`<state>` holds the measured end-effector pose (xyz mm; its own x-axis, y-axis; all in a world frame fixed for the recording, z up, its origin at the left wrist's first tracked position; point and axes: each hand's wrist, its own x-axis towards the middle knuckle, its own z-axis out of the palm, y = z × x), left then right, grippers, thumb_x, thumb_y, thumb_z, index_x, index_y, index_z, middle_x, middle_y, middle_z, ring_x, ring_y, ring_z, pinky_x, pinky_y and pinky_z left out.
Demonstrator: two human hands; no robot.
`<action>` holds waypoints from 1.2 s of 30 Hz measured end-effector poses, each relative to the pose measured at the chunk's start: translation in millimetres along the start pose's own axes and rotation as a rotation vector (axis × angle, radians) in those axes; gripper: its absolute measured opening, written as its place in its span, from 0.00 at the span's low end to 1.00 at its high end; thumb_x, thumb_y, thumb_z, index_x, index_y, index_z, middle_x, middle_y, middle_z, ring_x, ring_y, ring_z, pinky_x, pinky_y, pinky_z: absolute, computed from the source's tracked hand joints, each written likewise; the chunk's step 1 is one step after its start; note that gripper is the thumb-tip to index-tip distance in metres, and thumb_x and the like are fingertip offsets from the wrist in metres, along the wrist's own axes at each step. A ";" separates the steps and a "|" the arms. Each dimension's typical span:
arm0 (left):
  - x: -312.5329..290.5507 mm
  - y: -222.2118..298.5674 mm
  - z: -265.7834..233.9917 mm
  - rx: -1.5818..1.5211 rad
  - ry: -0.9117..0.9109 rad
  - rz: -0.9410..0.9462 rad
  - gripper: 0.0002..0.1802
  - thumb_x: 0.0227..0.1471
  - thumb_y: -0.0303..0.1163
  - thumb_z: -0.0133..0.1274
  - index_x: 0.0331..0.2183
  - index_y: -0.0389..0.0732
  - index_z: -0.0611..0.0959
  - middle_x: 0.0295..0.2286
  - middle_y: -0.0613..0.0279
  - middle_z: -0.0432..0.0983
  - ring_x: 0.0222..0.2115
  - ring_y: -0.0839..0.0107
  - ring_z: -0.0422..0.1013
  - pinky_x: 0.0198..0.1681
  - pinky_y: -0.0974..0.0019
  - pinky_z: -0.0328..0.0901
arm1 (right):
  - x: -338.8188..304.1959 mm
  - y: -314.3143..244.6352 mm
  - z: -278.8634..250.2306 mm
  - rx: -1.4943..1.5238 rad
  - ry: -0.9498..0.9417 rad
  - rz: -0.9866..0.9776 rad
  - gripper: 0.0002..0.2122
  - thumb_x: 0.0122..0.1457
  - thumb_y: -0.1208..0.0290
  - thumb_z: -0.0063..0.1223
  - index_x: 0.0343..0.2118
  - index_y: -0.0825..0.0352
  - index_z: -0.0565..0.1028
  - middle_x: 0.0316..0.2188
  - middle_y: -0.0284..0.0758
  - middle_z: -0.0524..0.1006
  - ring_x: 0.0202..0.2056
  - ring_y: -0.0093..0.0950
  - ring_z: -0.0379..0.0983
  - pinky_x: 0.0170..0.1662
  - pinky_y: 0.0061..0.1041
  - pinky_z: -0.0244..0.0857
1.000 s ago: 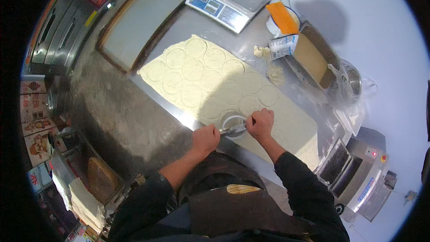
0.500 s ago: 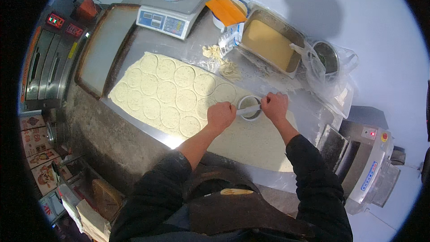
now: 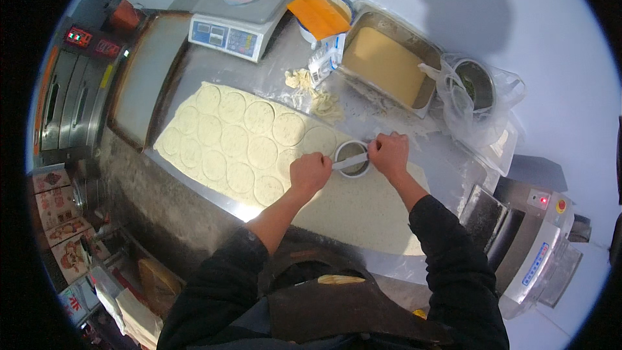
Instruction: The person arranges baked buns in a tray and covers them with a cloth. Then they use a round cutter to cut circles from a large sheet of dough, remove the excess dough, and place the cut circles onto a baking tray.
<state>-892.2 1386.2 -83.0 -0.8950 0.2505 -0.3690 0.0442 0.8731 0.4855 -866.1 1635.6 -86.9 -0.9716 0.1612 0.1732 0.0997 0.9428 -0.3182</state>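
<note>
A long sheet of pale dough (image 3: 363, 210) lies across the metal table, with several circles pressed into its left part. On its far edge, right of the marked circles, rests a round dough cutter (image 3: 339, 153) with a flat white bar across its top. My left hand (image 3: 310, 174) is closed around the bar's left end. The bar's right end is in the closed fingers of my right hand (image 3: 389, 153). Through the ring, a darker surface shows beside the bar. The fingertips of both hands are partly hidden.
Beyond the dough stand a scale (image 3: 243, 13), an orange scraper (image 3: 318, 15) over a white bowl, and a metal pan (image 3: 424, 94) of yellowish contents. Dough scraps (image 3: 326, 105) lie before them. A plastic bag (image 3: 453, 100) and a machine (image 3: 534, 246) are at right, a tray (image 3: 139, 84) at left.
The view has shifted slightly. My hands still grip the cutter's bar, and the cutter remains at about the same place on the far edge of the dough.
</note>
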 end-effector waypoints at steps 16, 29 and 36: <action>7.1 -8.6 11.1 0.052 0.064 0.108 0.21 0.61 0.42 0.48 0.26 0.37 0.86 0.25 0.42 0.82 0.29 0.42 0.80 0.36 0.41 0.73 | 2.8 2.1 15.6 -0.012 0.068 -0.092 0.09 0.51 0.66 0.56 0.18 0.62 0.76 0.19 0.39 0.75 0.29 0.42 0.71 0.39 0.44 0.59; -107.5 -61.7 8.7 -0.113 0.141 -0.032 0.20 0.59 0.43 0.51 0.25 0.38 0.85 0.24 0.44 0.81 0.27 0.42 0.80 0.34 0.41 0.73 | -66.3 -73.8 -14.5 0.074 -0.029 -0.109 0.10 0.49 0.68 0.59 0.14 0.63 0.75 0.16 0.41 0.72 0.25 0.43 0.69 0.39 0.43 0.59; -89.8 -83.7 -0.3 -0.035 0.177 -0.012 0.21 0.58 0.43 0.50 0.26 0.37 0.87 0.24 0.43 0.82 0.26 0.42 0.80 0.33 0.42 0.74 | -59.8 -92.8 8.6 0.027 -0.041 -0.052 0.10 0.50 0.65 0.59 0.16 0.63 0.79 0.18 0.42 0.77 0.27 0.43 0.73 0.40 0.44 0.61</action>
<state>-815.7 1290.6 -90.2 -0.9598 0.1597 -0.2308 0.0204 0.8600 0.5099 -819.1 1535.9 -75.8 -0.9833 0.0998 0.1522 0.0437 0.9412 -0.3349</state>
